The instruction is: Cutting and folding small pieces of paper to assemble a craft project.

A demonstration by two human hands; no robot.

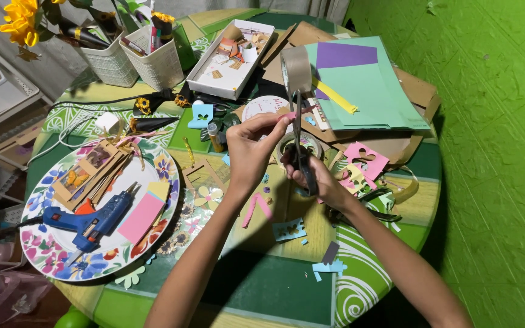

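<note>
Head view — the left hand [251,146] pinches a small pink paper strip [291,113] in closed fingers while the right hand [311,173], clamped on the scissors [299,143], cuts it above the desk [262,291]. Cutting looks well along: pink cut-outs [364,161] and scraps already lie about. A flowered plate [50,255] bearing a blue glue gun [86,222] sits left — green wall [499,152] right.

Setting: a home craft corner. Evidence: a round table [262,291] with a patterned green covering, loaded with coloured paper sheets [360,85], paper offcuts, a blue glue gun [89,222] on a floral plate [50,249], and white supply baskets [135,61].
</note>
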